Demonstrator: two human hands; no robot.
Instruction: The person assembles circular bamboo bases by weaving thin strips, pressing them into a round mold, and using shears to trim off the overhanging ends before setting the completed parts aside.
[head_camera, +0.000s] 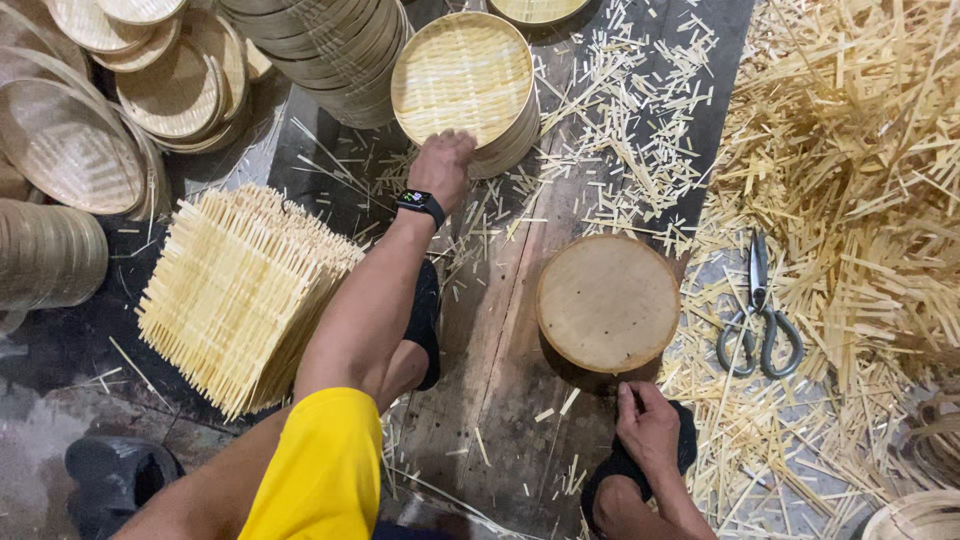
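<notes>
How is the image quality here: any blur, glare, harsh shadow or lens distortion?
Head view: sharp overall, with the left hand on the round woven tray slightly soft; even light, no glare; dark floor swallows shadow detail; the straw pile runs bright; wide-angle stretch at the edges.

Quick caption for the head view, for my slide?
Left hand grips a round woven bamboo tray; right hand rests by a wooden block.

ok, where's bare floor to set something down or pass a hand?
Barest: dark boards between the round wooden block and the left forearm; also the dark strip between the square mat stack and stacked trays. Crowded: offcut heap and scissors.
</notes>
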